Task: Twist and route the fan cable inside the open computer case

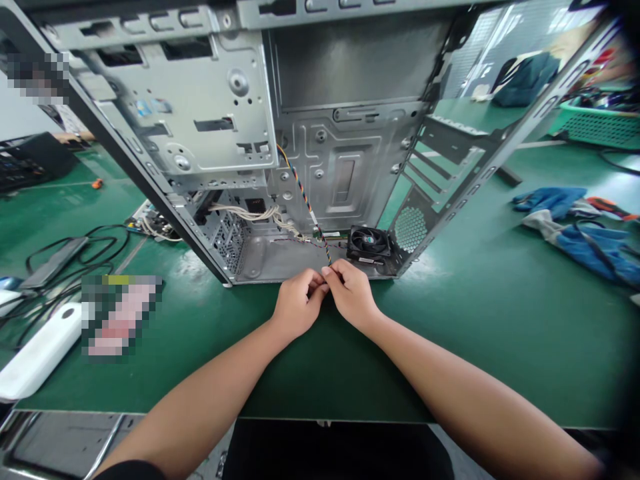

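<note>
The hands [353, 293] hide the lower end of the twisted cable [303, 191]; the top edge crops the computer case [320, 157]; pixelation obscures an item [123, 317] on the table [200, 320].

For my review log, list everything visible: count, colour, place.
table: one, green, spanning view
computer case: one, silver and black, on table
cable: one, multicoloured, case's centre
fan: one, black, case's lower right
wire bundle: one, whitish, case's lower left
basket: one, green, upper right
bag: one, dark, upper right
cloth items: count unclear, blue-grey, right
cords: several, black, left
device: one, black, far left
elongated object: one, white, lower left
left hand: one, bare, at cable
right hand: one, bare, at cable
</note>
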Motion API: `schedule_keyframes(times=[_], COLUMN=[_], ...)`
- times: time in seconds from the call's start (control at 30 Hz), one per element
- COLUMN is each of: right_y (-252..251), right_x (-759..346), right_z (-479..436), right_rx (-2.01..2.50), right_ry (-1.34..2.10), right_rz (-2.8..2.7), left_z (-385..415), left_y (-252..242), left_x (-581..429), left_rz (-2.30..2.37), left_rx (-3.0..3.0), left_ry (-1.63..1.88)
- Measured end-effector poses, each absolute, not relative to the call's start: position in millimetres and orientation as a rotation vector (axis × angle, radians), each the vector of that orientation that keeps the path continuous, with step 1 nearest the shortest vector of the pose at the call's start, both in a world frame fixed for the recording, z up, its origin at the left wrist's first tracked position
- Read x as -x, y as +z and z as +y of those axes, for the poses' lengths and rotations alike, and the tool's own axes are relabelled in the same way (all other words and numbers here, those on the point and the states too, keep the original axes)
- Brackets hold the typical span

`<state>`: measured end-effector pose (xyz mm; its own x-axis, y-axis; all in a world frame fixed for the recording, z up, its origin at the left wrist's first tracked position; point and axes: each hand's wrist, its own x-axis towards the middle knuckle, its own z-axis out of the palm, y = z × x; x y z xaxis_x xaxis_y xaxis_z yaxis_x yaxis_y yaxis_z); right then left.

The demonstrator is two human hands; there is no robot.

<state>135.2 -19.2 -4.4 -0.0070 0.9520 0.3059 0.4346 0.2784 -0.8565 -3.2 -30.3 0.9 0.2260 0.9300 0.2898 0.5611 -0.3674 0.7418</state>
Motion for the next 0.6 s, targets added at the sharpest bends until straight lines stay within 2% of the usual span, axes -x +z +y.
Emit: schedule_keyframes(times=[0.6], right_y=[0.5], right_x=[-136.0], right_z=[-19.8], right_rx=[1.285], right_ry=[0.688], right_rz=[-1.615], left_z=[-31.2], left_y=[4.2], left_x=[3.2], left_rz=[1.356], left_rx=[-1.895], left_ry=[1.017])
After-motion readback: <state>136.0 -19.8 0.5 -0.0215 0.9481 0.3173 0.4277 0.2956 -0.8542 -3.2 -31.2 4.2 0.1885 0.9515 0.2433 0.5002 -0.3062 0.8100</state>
